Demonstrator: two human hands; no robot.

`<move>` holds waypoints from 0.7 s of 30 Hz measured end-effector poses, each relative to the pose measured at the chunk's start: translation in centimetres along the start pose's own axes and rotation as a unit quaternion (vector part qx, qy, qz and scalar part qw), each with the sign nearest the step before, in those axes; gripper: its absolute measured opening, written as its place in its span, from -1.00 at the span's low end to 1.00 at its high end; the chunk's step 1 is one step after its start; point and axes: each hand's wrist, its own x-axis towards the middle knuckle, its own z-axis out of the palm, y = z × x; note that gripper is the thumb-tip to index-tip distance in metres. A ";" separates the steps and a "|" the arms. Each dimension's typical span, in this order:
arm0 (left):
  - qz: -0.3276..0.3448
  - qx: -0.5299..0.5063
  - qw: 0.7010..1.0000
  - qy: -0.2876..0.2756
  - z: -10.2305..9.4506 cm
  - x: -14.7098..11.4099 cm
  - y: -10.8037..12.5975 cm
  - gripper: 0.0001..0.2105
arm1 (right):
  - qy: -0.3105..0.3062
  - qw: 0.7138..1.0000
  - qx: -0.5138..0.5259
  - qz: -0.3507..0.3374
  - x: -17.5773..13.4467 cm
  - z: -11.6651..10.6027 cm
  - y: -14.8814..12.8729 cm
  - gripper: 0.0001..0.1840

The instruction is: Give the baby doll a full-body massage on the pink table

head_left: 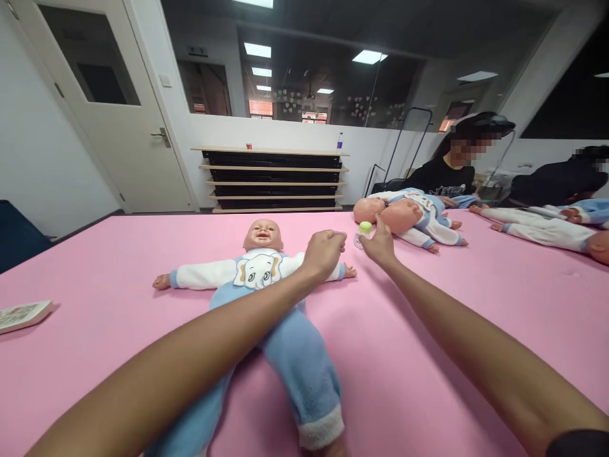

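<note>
A doll [262, 238] lies face up before me, in a white top with an elephant face and blue trousers. Over its arm on the right side hovers my left hand [325, 255], fingers curled closed; whatever they may hold is hidden. My right hand [379, 244] is at a small clear container with a green top [365, 226], standing upright on the pink table. Thumb and index finger are spread apart around its near and right sides. The thumb overlaps the clear lower part; whether it touches is unclear.
A second doll [402, 216], partly undressed, lies beyond my right hand, with a person [445, 165] behind it. More dolls [552, 228] lie farther right. A thick card or booklet [25, 315] rests at the left on the pink table [104, 266]. Low shelves [273, 166] stand against the wall.
</note>
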 end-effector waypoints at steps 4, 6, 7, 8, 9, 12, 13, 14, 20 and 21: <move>-0.105 -0.086 0.990 0.030 0.7 0.7 -3.4 -0.83 | -0.045 0.998 -0.034 0.023 3.5 3.1 2.5 -0.05; -0.163 -0.138 0.976 0.047 0.4 0.5 -4.3 -0.84 | -0.072 0.997 -0.025 0.031 4.3 4.2 3.2 -0.13; -0.192 -0.165 0.966 0.056 0.2 0.4 -4.6 -0.84 | -0.084 0.996 -0.018 0.033 4.4 4.6 3.3 -0.19; -0.218 -0.193 0.955 0.065 0.0 0.5 -4.9 -0.82 | -0.092 0.995 -0.011 0.033 4.3 4.9 3.1 -0.24; -0.237 -0.220 0.943 0.074 -0.2 0.5 -5.1 -0.80 | -0.096 0.995 -0.006 0.030 3.9 5.1 2.8 -0.29; -0.253 -0.303 0.915 0.087 -0.5 0.8 -5.5 -0.70 | -0.110 0.994 0.005 0.004 1.7 5.0 0.6 -0.37; -0.248 -0.326 0.908 0.084 -0.5 0.8 -5.6 -0.68 | -0.121 0.993 0.008 -0.006 0.8 4.9 -0.3 -0.38; -0.243 -0.341 0.905 0.080 -0.5 0.8 -5.6 -0.66 | -0.132 0.991 0.012 -0.013 -0.1 4.7 -1.1 -0.39; -0.227 -0.314 0.920 0.058 -0.4 0.8 -5.9 -0.68 | -0.115 0.993 0.010 0.017 -2.4 1.2 -1.4 -0.39; -0.228 -0.303 0.924 0.055 -0.5 0.8 -5.8 -0.69 | -0.107 0.994 0.003 0.027 -2.6 0.1 -0.8 -0.39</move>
